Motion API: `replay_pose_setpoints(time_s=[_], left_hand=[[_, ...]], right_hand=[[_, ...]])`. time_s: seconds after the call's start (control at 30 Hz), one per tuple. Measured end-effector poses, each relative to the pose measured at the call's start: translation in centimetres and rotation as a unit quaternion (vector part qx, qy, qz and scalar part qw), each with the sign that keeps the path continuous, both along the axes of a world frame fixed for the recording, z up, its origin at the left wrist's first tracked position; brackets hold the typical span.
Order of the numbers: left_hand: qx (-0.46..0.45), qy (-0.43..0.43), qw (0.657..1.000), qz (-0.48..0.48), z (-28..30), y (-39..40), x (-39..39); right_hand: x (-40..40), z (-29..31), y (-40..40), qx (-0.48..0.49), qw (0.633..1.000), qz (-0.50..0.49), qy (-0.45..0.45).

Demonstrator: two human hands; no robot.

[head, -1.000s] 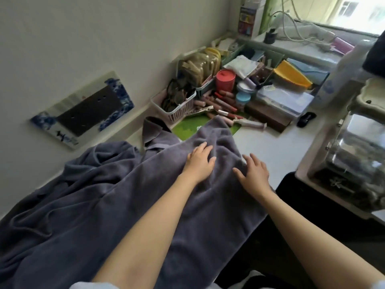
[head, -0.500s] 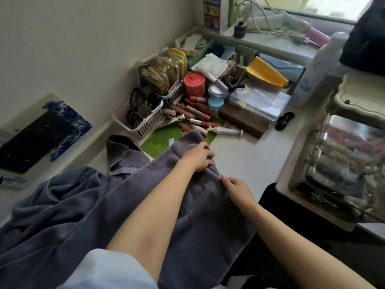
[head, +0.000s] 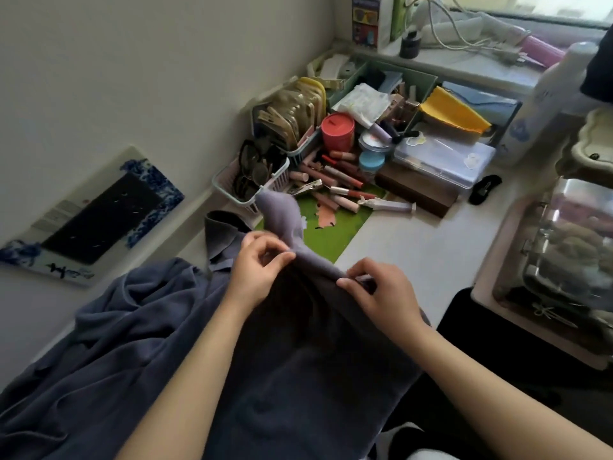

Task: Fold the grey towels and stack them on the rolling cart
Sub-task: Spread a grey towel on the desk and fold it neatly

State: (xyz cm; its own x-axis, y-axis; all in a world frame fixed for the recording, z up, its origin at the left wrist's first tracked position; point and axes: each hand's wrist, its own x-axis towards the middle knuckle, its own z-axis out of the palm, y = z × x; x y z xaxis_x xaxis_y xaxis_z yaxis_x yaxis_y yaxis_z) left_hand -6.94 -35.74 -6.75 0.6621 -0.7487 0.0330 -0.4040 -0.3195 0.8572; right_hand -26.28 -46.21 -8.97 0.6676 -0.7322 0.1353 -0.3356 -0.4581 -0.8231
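Left hand (head: 255,272): pinching the far edge of the grey towel (head: 298,376).
Right hand (head: 381,293): fingers curled, gripping the same edge.
Towel: draped over the white tabletop (head: 424,247), one corner raised beside the pink basket (head: 247,190).

We have a single view, from a wide-angle camera worn on the head, looking forward and steeply down over both forearms onto the white worktop (head: 408,247) close below. It sits near enough that the left hand (head: 255,270) and right hand (head: 381,293) fill the middle of the frame, with the wall running along the left and a window sill (head: 464,61) at the far right. No second view shares the scene.
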Motion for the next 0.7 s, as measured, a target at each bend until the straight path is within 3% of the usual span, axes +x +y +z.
replay_pose_setpoints(time_s=[0.07, 0.17, 0.3, 0.37, 0.47, 0.63, 0.7], left_hand=[[0.077, -0.004, 0.997, 0.01, -0.9, 4.0, 0.4], [0.227, -0.018, 0.974, -0.016, -2.8, 7.8, 0.6], [0.2, -0.098, 0.974, 0.04, -3.4, 7.7, 0.1], [0.166, -0.139, 0.975, 0.046, -3.1, 6.3, -0.4], [0.146, -0.167, 0.975, 0.006, -3.0, 3.5, -0.5], [0.362, -0.131, 0.922, -0.042, -3.0, -1.8, 0.5], [0.39, -0.136, 0.91, -0.036, -2.7, -3.0, 1.1]], right_hand=[[0.3, 0.2, 2.5, -0.078, 0.994, 0.069, 0.045], [0.6, -1.3, 4.5, -0.025, 0.968, 0.17, 0.183], [0.5, -4.6, 3.6, -0.018, 0.98, 0.063, 0.189], [0.8, -5.7, 3.3, 0.077, 0.974, 0.024, 0.21], [1.5, -6.3, 3.5, 0.198, 0.958, -0.027, 0.206], [1.4, -5.9, 3.1, 0.305, 0.941, -0.107, 0.102], [0.8, -5.4, 2.5, 0.377, 0.914, -0.146, 0.029]])
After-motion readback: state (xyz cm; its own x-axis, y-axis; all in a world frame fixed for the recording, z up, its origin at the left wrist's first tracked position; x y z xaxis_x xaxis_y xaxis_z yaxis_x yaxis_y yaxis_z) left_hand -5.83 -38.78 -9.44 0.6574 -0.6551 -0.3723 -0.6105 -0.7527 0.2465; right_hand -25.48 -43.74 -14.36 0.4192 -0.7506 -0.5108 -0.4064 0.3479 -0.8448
